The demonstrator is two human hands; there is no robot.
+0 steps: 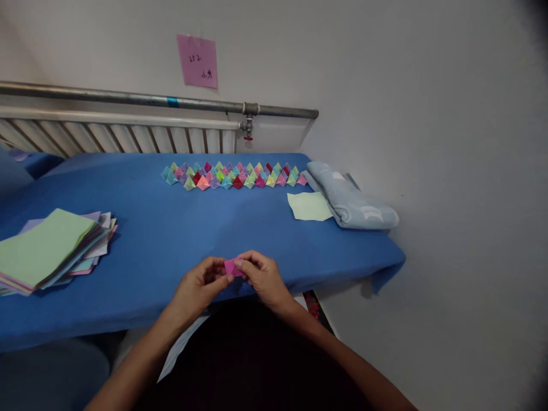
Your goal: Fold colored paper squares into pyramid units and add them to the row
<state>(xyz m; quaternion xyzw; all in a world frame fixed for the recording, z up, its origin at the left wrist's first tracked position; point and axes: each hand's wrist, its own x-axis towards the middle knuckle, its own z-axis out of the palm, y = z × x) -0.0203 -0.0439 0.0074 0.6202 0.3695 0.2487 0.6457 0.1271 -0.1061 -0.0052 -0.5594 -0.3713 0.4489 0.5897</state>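
Note:
A small folded piece of pink paper (232, 266) is held between both hands, above the near edge of the blue-covered table (171, 240). My left hand (200, 283) pinches its left and lower side with thumb and fingers. On the right side, my right hand (262, 275) grips it, the thumb lying over its face. Beyond the hands, several rows of folded paper pieces (237, 182) in many colours stand along the back of the table.
A stack of coloured paper sheets (47, 245) lies at the left. One pale green sheet (309, 206) rests by a folded light-blue cloth (353, 200) at the right. Behind the table are a radiator (162, 137), a metal pipe (128, 98) and a pink note (197, 61) on the wall.

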